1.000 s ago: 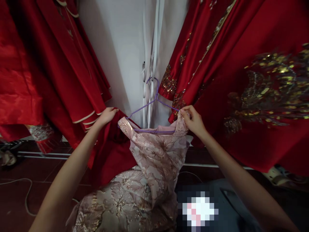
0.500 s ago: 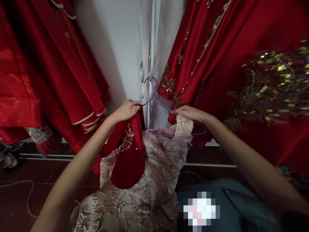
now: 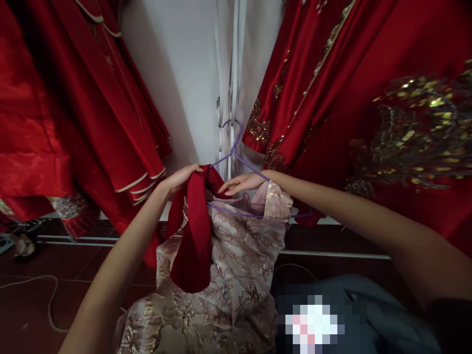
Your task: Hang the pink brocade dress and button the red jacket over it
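A pale pink brocade dress [image 3: 239,255] with gold flower patterns hangs on a purple hanger [image 3: 235,147]. Draped over the hanger's left arm is a red cloth piece with beaded trim [image 3: 193,260], its rounded end lying on the dress front. My left hand [image 3: 183,178] is closed on the top of this red cloth. Behind the hanger's right arm, my right hand [image 3: 243,184] extends leftward above the dress neckline, fingers stretched out close to the red cloth's back part. Its fingertips are near or touching that cloth; I cannot tell which.
Red garments [image 3: 121,113] hang at the left, and more red garments with gold beading [image 3: 273,128] hang at the right. White metal posts [image 3: 234,59] stand behind the hanger. A white cable [image 3: 53,300] runs over the dark tiled floor. Dark grey-green fabric [image 3: 368,305] shows at lower right.
My right hand has left the dress's right strap and moved left behind the hanger. The red cloth has been shifted and turned on the hanger's left arm, with my left hand still gripping it.
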